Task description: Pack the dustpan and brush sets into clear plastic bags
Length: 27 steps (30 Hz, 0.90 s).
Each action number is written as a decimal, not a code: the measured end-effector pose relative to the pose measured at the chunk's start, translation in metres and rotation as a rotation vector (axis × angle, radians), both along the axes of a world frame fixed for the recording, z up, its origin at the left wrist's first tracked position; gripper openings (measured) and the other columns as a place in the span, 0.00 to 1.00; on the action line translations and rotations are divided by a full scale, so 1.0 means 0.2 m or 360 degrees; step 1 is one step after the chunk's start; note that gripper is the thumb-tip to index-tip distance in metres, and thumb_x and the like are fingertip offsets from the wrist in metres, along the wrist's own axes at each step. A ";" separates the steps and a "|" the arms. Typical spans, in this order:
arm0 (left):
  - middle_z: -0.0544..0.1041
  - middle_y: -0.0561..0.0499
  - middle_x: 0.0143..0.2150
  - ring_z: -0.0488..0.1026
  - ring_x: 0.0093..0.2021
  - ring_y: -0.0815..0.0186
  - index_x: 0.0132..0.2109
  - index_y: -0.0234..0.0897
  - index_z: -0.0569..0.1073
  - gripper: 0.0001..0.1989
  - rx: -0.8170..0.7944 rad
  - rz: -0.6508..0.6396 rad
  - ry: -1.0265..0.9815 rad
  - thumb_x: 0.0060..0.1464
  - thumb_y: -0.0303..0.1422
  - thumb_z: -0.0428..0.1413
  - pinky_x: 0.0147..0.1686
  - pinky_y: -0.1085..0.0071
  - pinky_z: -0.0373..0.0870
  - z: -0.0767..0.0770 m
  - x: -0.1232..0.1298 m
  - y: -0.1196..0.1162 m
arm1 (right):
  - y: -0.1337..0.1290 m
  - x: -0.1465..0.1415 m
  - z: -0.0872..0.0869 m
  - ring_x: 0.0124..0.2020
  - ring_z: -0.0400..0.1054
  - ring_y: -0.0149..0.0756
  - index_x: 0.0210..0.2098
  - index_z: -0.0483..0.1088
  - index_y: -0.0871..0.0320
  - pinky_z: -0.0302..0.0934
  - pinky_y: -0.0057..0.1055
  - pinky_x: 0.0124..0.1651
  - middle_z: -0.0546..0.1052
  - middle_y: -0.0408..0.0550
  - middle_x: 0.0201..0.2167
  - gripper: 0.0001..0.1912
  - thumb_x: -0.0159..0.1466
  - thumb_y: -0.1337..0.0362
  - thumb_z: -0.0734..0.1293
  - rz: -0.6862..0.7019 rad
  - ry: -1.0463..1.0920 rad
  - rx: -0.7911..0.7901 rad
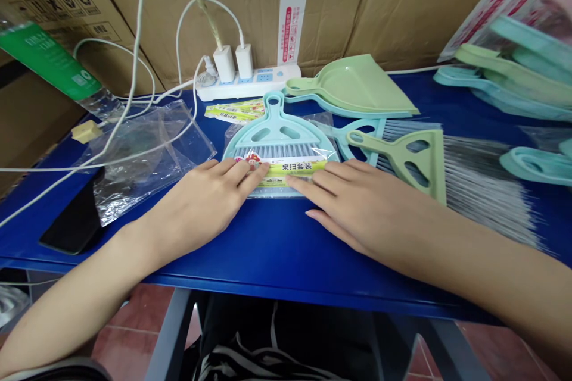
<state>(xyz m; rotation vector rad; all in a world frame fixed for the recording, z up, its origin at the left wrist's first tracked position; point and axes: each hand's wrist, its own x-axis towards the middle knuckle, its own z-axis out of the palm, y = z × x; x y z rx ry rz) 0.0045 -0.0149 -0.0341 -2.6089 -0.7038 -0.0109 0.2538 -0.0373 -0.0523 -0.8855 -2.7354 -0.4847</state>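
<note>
A light blue dustpan and brush set [279, 130] lies in a clear bag on the blue table, its handle pointing away from me. Across its near part runs a yellow and white label [297, 168] with printed characters. My left hand [214, 190] rests flat on the label's left side, fingers stretched out. On the right side, my right hand [344, 196] lies with its fingers spread, the index fingertip on the label and the thumb apart. Both hands press from above and grasp nothing. The fingers cover parts of the label and the bag's edges.
Green dustpan [353, 86] and green brush [402, 158] lie to the right; more bagged sets [513, 74] sit beyond. Spare labels [236, 111] lie before a power strip [250, 83]. Clear bags [147, 143], a black phone [74, 220], white cables and a tilted bottle [49, 59] occupy the left.
</note>
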 end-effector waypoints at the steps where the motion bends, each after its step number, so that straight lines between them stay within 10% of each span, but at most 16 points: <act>1: 0.79 0.35 0.51 0.80 0.49 0.52 0.62 0.23 0.68 0.24 0.0000 0.0002 -0.0002 0.63 0.20 0.40 0.42 0.58 0.80 0.00 0.00 0.00 | 0.00 0.00 0.00 0.43 0.73 0.44 0.53 0.73 0.67 0.65 0.38 0.44 0.80 0.57 0.39 0.17 0.71 0.67 0.59 0.0002 0.0004 0.0002; 27: 0.78 0.33 0.53 0.76 0.56 0.49 0.66 0.25 0.64 0.26 -0.0152 0.0104 0.0053 0.63 0.20 0.41 0.48 0.55 0.78 0.00 0.00 -0.01 | -0.02 0.00 0.01 0.43 0.73 0.45 0.55 0.73 0.68 0.65 0.38 0.42 0.81 0.57 0.39 0.19 0.71 0.69 0.56 -0.0024 -0.0056 0.0023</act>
